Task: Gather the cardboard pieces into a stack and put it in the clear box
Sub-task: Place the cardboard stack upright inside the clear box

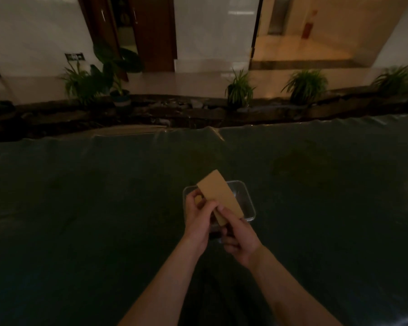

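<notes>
A tan cardboard stack (218,196) is held tilted above the clear box (249,203), which sits on the dark table in the middle of the head view. My left hand (199,216) grips the stack's left edge with thumb and fingers. My right hand (237,236) pinches its lower end from the near side. The stack covers much of the box's left half, and both hands hide the box's near wall. How many pieces make up the stack cannot be told in the dim light.
The dark green table (80,220) is covered with a shiny plastic sheet. Some pale flat strips (132,131) lie at its far edge. Beyond it runs a dark rock border with potted plants (239,90).
</notes>
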Action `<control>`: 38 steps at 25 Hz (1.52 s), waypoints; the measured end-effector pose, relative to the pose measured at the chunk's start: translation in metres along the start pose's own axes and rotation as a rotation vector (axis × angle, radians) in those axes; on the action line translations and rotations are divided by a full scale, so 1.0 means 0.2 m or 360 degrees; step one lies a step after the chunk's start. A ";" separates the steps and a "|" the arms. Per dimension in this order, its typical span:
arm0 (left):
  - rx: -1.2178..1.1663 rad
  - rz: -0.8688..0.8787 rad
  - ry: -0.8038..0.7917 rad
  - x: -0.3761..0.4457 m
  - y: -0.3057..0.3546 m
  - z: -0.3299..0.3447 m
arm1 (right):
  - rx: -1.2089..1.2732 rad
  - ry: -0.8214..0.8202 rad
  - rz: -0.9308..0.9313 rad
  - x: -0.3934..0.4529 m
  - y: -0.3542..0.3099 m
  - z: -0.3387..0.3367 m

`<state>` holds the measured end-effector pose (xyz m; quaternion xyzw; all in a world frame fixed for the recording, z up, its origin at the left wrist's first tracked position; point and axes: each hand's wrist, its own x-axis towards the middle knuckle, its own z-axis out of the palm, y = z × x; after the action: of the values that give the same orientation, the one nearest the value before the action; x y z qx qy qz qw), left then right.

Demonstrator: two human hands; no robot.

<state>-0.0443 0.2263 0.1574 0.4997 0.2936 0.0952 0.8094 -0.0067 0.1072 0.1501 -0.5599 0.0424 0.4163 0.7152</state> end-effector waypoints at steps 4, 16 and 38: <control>0.0120 -0.0082 0.0163 0.16 0.02 0.19 | -0.0107 0.0047 -0.0001 0.12 -0.14 -0.13; -0.0140 -0.0157 0.0387 0.71 -0.01 0.62 | -0.0594 -0.0219 0.0113 0.55 -0.61 -0.63; 0.0030 -0.0800 0.0023 1.12 -0.39 0.27 | -0.0836 0.0349 0.0226 1.09 -0.34 -0.80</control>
<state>0.1561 0.2480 0.0230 0.4179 0.4153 -0.1083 0.8007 0.2430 0.0902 0.0276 -0.7632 0.0491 0.3990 0.5059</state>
